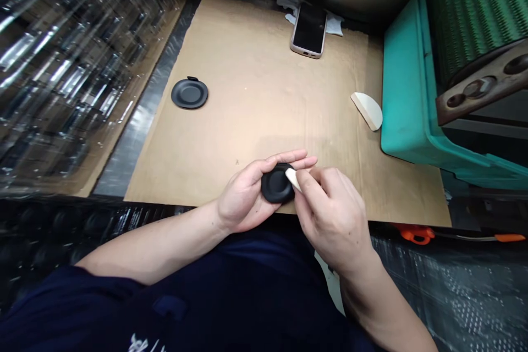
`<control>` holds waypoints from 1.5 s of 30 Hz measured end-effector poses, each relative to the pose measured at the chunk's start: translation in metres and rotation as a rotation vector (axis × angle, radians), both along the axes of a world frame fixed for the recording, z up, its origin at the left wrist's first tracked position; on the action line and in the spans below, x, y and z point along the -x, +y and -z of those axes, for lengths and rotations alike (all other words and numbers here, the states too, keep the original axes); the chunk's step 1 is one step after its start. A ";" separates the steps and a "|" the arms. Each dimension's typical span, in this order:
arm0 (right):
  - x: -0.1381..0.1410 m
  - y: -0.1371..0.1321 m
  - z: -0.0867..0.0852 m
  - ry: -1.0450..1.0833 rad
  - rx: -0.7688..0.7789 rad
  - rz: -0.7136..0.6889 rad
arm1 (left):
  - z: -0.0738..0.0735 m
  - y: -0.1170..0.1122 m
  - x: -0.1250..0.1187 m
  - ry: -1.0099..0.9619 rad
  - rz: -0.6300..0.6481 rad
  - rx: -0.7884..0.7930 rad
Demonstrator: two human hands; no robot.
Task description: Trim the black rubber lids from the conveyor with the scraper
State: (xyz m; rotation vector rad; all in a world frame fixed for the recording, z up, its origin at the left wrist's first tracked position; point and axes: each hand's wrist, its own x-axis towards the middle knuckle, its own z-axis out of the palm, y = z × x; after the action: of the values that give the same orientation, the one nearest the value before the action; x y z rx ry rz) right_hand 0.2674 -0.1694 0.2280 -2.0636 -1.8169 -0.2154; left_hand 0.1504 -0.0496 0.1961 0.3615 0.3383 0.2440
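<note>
My left hand (247, 193) cradles a small round black plastic part (275, 185) with a recessed middle, thumb over its rim and fingers beneath it. A white wedge, like a piece of sponge (292, 178), is pinched between the thumb and fingers of my right hand (333, 212). Its tip touches the right side of the black part, or lies just over it. A similar black disc (190, 93) with a small tab rests at the left of the cardboard (243, 115). Toward the right lies a white half-round sponge (368, 111).
A phone (309, 30) lies on crumpled white cloth (334, 25) at the back. The teal bin (406, 82) stands at the right, beside a green ridged roller (478, 11). Plastic-wrapped goods (78, 66) fill the left. An orange-handled tool (416, 234) sits by the front right edge.
</note>
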 end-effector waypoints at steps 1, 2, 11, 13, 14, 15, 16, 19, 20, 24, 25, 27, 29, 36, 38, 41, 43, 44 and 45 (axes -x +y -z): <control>0.000 -0.001 -0.002 0.013 0.039 -0.003 | 0.000 0.000 0.000 -0.003 -0.008 -0.004; 0.000 -0.003 -0.004 0.025 0.075 -0.008 | 0.000 0.000 -0.001 -0.008 -0.017 -0.009; 0.005 -0.006 0.005 0.109 -0.035 -0.001 | 0.000 0.000 -0.001 -0.029 -0.035 -0.041; 0.011 -0.009 0.006 0.164 -0.019 -0.035 | -0.001 -0.001 -0.001 -0.041 -0.065 -0.039; 0.014 -0.010 0.006 0.188 -0.014 -0.060 | -0.001 -0.002 -0.001 -0.049 -0.080 -0.042; 0.015 -0.010 0.006 0.201 -0.018 -0.079 | -0.001 -0.002 -0.001 -0.060 -0.092 -0.049; 0.015 -0.010 0.007 0.200 -0.032 -0.083 | -0.001 -0.002 -0.001 -0.070 -0.099 -0.057; 0.012 -0.009 0.010 0.158 -0.102 -0.005 | -0.002 -0.002 0.000 -0.077 -0.120 -0.092; 0.012 -0.009 0.011 0.150 -0.121 0.024 | -0.002 -0.002 0.000 -0.074 -0.120 -0.100; 0.021 -0.009 0.012 0.216 -0.096 -0.017 | -0.004 -0.002 0.001 -0.068 -0.127 -0.093; 0.023 -0.009 0.012 0.237 -0.082 -0.046 | -0.004 -0.002 0.001 -0.067 -0.139 -0.092; 0.025 -0.009 0.013 0.238 -0.082 -0.058 | -0.005 -0.002 0.001 -0.063 -0.160 -0.099; 0.024 -0.009 0.014 0.196 -0.113 0.007 | -0.005 -0.002 0.001 -0.057 -0.157 -0.108; 0.035 -0.003 0.013 0.229 -0.080 -0.073 | -0.007 0.000 0.002 -0.026 -0.114 -0.130; 0.034 0.004 0.012 0.216 -0.108 -0.080 | -0.007 0.001 0.003 -0.028 -0.080 -0.148; 0.029 0.014 0.011 0.214 -0.175 -0.008 | -0.007 0.002 0.004 -0.031 -0.010 -0.165; 0.027 0.016 0.010 0.234 -0.195 0.012 | -0.006 0.002 0.005 -0.013 0.021 -0.159; 0.027 0.016 0.010 0.240 -0.187 -0.002 | -0.006 0.003 0.005 -0.001 0.026 -0.152; 0.027 0.014 0.009 0.238 -0.172 -0.037 | -0.006 0.003 0.005 0.007 0.023 -0.147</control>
State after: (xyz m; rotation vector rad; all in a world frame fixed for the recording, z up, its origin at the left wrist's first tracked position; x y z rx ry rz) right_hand 0.2399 -0.1555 0.2186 -1.8505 -1.6328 -0.1059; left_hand 0.1456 -0.0469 0.2023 0.5108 0.3241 0.2455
